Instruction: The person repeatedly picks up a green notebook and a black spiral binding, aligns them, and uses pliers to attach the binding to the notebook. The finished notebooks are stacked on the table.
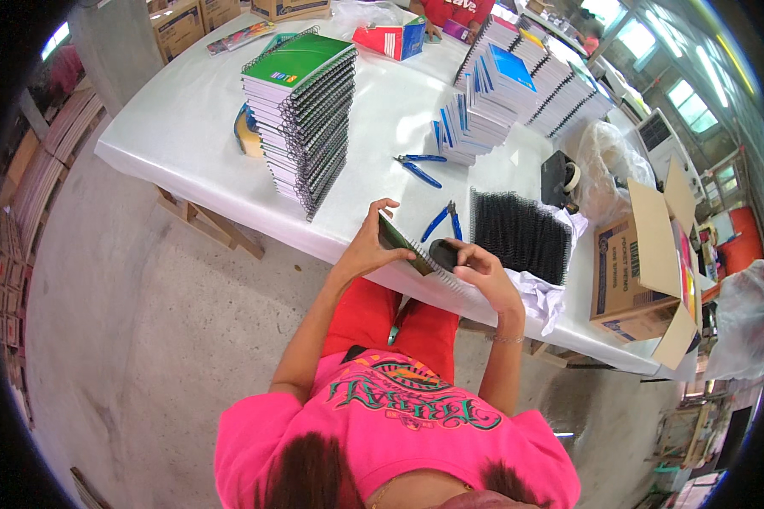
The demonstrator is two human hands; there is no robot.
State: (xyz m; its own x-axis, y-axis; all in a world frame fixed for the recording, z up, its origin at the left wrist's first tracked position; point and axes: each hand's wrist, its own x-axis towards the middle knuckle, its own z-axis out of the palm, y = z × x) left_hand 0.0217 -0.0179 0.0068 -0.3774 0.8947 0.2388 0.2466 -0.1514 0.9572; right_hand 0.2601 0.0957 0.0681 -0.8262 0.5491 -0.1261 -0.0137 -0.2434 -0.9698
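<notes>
At the table's near edge my left hand grips a green-covered spiral notebook, tilted, thumb on one side and fingers behind. A wire spiral runs along its edge toward my right hand. My right hand is closed, its fingers curled around a dark rounded object against the spiral side; its exact kind is unclear. Just beyond lie blue-handled cutters, with a second pair of cutters farther off. Right of my right hand sits a bundle of black spiral coils on white paper.
A tall stack of green spiral notebooks stands on the white table at left, a tape roll beside it. Blue-covered books are piled at the back. An open cardboard box stands right. Another person is across the table.
</notes>
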